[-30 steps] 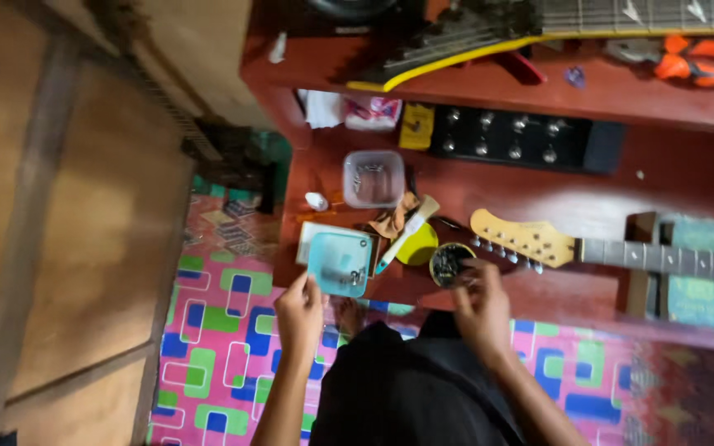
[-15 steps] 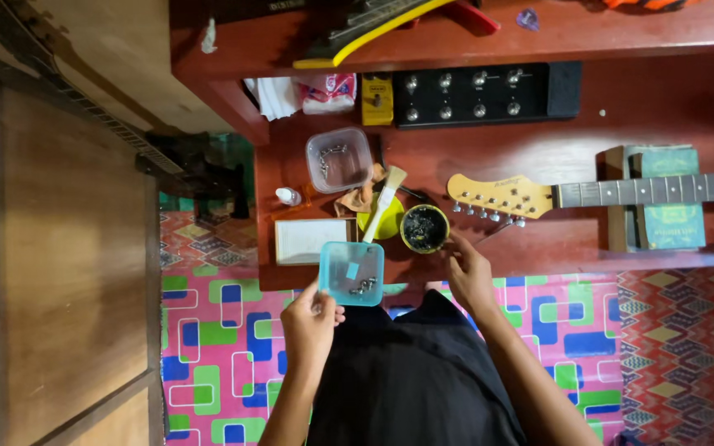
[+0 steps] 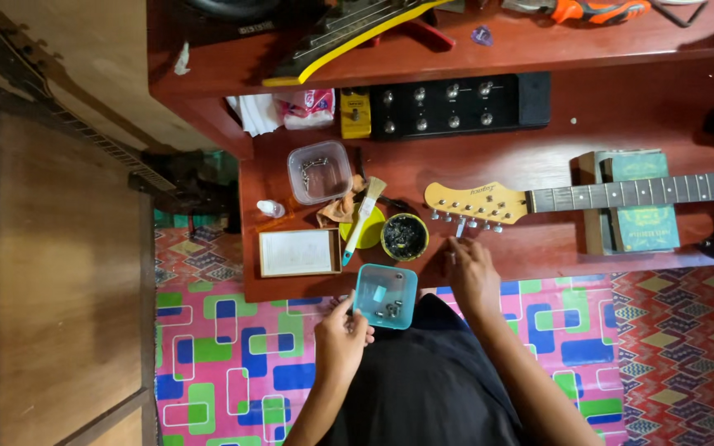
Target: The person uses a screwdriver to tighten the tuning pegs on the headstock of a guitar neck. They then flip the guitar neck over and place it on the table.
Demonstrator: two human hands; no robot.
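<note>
My left hand (image 3: pixel 342 337) grips the near edge of a small blue square container (image 3: pixel 385 296) with several small metal parts inside, held just off the front edge of the red workbench (image 3: pixel 539 248). My right hand (image 3: pixel 471 277) rests on the bench with its fingers curled, right below the tuning pegs of a guitar headstock (image 3: pixel 471 202); whether it pinches anything I cannot tell. The guitar neck (image 3: pixel 646 192) runs right over a green block (image 3: pixel 640 202). A round dark tin (image 3: pixel 404 236) sits just left of my right hand.
On the bench lie a paintbrush (image 3: pixel 362 218) over a yellow lid, a clear tub (image 3: pixel 319 171) of metal parts, a flat white box (image 3: pixel 297 252), a small bottle (image 3: pixel 270 208) and a black pedal board (image 3: pixel 456 103). A wooden panel (image 3: pixel 51 272) stands left; a patterned mat (image 3: pixel 233 363) covers the floor.
The blue container has come off the bench toward me in my left hand. My right hand has shifted from the round tin to below the headstock.
</note>
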